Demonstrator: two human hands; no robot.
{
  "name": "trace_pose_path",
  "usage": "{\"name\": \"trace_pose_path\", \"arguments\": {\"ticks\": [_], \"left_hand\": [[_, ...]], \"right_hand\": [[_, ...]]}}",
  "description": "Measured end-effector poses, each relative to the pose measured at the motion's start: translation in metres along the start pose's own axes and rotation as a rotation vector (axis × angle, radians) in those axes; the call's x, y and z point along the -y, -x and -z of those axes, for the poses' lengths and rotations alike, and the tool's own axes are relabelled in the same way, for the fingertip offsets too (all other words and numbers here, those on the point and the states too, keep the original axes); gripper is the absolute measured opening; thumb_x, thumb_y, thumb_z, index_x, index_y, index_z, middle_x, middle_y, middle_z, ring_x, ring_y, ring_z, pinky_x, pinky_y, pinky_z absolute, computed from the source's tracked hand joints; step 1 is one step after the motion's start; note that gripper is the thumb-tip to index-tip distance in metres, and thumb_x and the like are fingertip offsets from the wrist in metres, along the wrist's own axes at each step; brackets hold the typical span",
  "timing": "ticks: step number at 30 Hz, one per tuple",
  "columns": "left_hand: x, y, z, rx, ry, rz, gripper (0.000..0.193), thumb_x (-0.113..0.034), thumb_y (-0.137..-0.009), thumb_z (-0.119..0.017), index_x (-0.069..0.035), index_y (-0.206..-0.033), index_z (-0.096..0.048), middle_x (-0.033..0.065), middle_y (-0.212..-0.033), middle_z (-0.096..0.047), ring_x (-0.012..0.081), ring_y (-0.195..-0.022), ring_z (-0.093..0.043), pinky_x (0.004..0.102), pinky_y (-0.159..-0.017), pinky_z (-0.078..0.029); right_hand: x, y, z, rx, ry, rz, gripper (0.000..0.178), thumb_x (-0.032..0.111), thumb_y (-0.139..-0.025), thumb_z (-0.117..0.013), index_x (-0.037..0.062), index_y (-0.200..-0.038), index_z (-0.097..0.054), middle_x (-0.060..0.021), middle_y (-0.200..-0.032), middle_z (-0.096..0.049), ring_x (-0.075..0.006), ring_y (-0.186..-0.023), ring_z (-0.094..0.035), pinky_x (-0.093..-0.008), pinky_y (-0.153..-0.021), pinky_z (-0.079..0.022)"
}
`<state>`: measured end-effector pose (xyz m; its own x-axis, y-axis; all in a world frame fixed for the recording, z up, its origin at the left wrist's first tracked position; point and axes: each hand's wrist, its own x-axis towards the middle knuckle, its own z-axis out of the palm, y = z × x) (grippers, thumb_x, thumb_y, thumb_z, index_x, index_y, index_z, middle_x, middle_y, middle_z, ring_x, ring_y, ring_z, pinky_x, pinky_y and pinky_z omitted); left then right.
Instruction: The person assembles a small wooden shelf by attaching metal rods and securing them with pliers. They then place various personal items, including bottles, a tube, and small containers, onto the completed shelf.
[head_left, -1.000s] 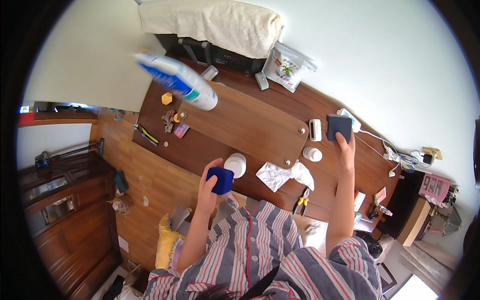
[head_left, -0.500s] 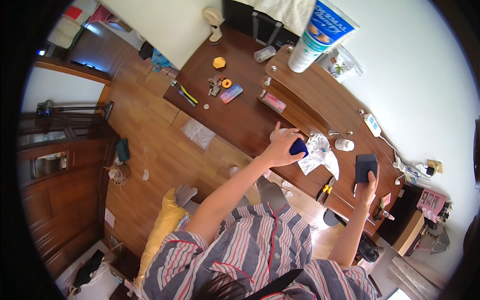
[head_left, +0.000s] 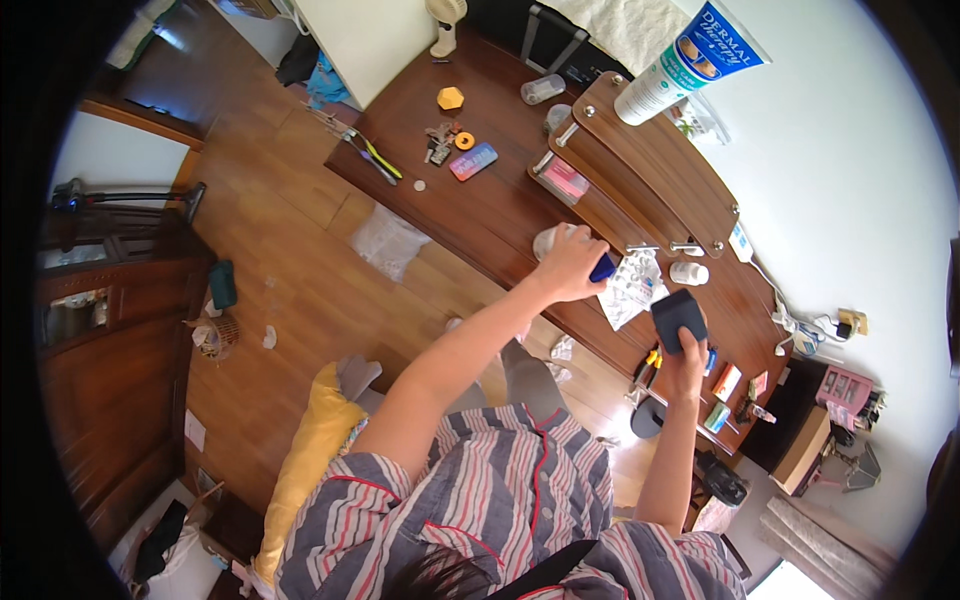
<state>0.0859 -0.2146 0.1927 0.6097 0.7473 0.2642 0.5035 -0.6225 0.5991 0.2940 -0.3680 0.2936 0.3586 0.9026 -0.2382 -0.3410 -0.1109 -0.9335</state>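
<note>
My left hand (head_left: 570, 268) is over the desk's front edge, its fingers closed round a small dark blue object (head_left: 603, 268) that is mostly covered. A pale rounded thing (head_left: 545, 241) shows just behind those fingers. In my right hand (head_left: 687, 357) is a dark, square-cornered box (head_left: 677, 312), gripped from below and tilted. Between the two hands a crumpled white printed wrapper (head_left: 630, 288) lies on the desk. Beyond it stands a small white bottle (head_left: 688, 273). Yellow-handled pliers (head_left: 652, 360) lie left of my right hand, partly hidden.
A raised wooden shelf (head_left: 655, 165) on the desk carries a blue and white tube (head_left: 680, 75). Farther left on the desk are keys (head_left: 438, 145), a yellow hexagonal piece (head_left: 450, 98), a colourful case (head_left: 473, 161) and a toothbrush (head_left: 382, 160). A plastic bag (head_left: 390, 243) lies below the front edge.
My right hand has brought the dark box left, closer to the wrapper and my left hand. The left hand has shifted slightly up, with less of the blue object showing. The view has shifted too.
</note>
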Motion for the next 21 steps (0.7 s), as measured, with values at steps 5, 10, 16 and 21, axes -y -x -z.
{"name": "trace_pose_path", "arguments": {"ticks": [5, 10, 16, 21], "left_hand": [[0.013, 0.003, 0.009, -0.039, -0.037, 0.022, 0.051, -0.039, -0.076, -0.075, -0.007, -0.113, -0.059, 0.0078, -0.107, -0.068, 0.0287, -0.118, -0.049, 0.0535, -0.102, -0.029], [0.033, 0.012, 0.03, -0.079, -0.016, 0.064, 0.05, -0.039, -0.076, -0.075, -0.007, -0.112, -0.061, 0.0087, -0.107, -0.067, 0.028, -0.119, -0.05, 0.0544, -0.107, -0.026], [0.024, 0.027, 0.056, -0.342, 0.179, 0.075, 0.052, -0.034, -0.076, -0.077, -0.006, -0.117, -0.062, 0.0119, -0.112, -0.064, 0.0276, -0.121, -0.049, 0.0597, -0.117, -0.012], [0.014, 0.053, 0.072, -0.399, 0.303, 0.193, 0.053, -0.033, -0.075, -0.077, -0.008, -0.119, -0.061, 0.0114, -0.112, -0.06, 0.0283, -0.12, -0.05, 0.0596, -0.116, -0.014]], "right_hand": [[-0.018, -0.025, -0.036, -0.13, 0.148, 0.001, 0.05, 0.012, -0.089, -0.071, 0.0025, -0.132, -0.048, -0.0104, -0.12, -0.06, -0.0209, -0.112, -0.059, -0.0358, -0.101, -0.047], [-0.04, -0.076, -0.087, -0.048, 0.964, 0.592, 0.061, 0.002, -0.083, -0.073, 0.001, -0.137, -0.043, -0.0167, -0.125, -0.055, -0.0279, -0.115, -0.056, -0.0352, -0.097, -0.048], [-0.069, -0.139, -0.107, -0.206, 1.564, 1.069, 0.082, 0.005, -0.073, -0.078, 0.01, -0.145, -0.04, -0.0215, -0.141, -0.038, -0.046, -0.13, -0.036, -0.0549, -0.108, -0.036], [-0.067, -0.144, -0.1, -0.185, 1.53, 1.053, 0.081, 0.014, -0.076, -0.08, 0.0093, -0.146, -0.041, -0.0283, -0.137, -0.036, -0.0498, -0.129, -0.035, -0.0575, -0.107, -0.036]]}}
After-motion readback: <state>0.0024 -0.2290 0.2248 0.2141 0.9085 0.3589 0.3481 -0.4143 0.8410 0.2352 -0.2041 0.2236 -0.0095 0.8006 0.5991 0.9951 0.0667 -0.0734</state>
